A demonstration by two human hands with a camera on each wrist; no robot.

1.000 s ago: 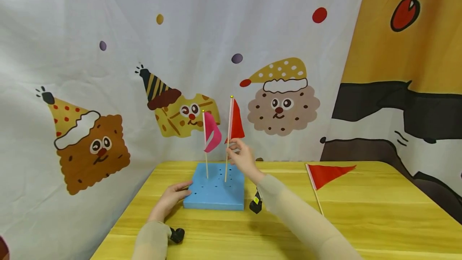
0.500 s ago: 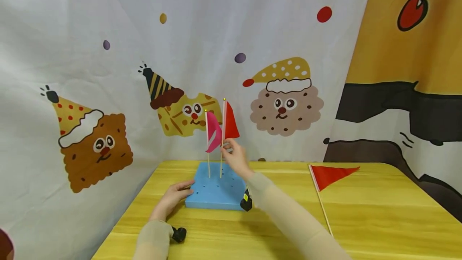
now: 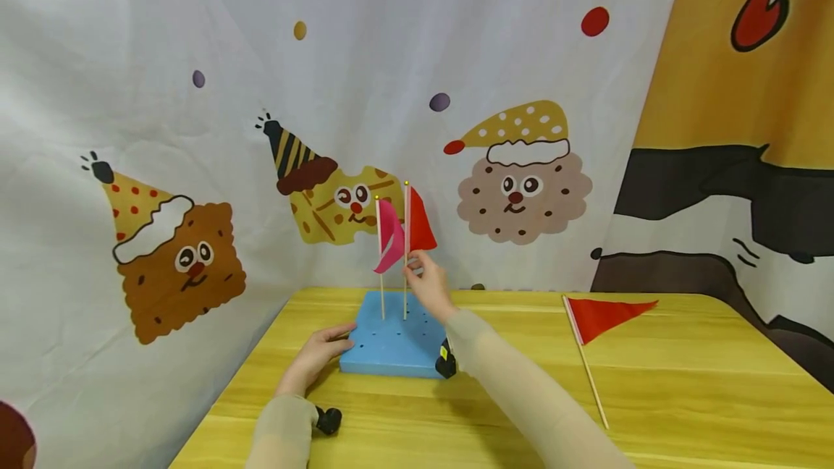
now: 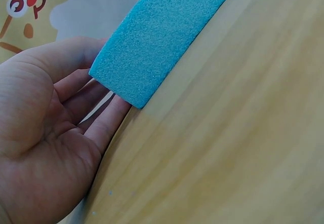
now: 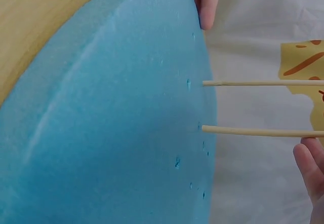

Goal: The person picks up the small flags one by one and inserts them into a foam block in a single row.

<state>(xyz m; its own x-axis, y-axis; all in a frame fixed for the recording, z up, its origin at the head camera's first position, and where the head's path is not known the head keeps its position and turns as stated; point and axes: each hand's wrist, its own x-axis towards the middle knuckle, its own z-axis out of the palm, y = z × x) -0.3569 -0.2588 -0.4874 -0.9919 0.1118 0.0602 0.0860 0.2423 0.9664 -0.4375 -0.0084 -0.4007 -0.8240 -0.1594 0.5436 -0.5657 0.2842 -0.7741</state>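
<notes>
A blue foam board (image 3: 391,357) with small holes lies on the table. My left hand (image 3: 316,355) rests against its left edge, fingers extended; in the left wrist view the fingers (image 4: 109,122) touch the board's corner. A pink flag (image 3: 388,234) stands upright in the board. Just right of it, my right hand (image 3: 430,286) pinches the thin wooden stick of a red triangular flag (image 3: 421,224), holding it upright. In the right wrist view this stick's lower end (image 5: 212,129) meets the board beside a hole; whether it has entered I cannot tell.
A second red flag (image 3: 602,318) lies on the wooden table (image 3: 691,382) to the right. Behind the table hangs a printed cloth (image 3: 365,56) with cartoon biscuits and cheese. Black camera mounts (image 3: 329,421) sit at both wrists.
My right hand has moved the red flag left, closer to the pink flag, then held it nearly still. The left hand stays at the board's edge. The head view has shifted slightly.
</notes>
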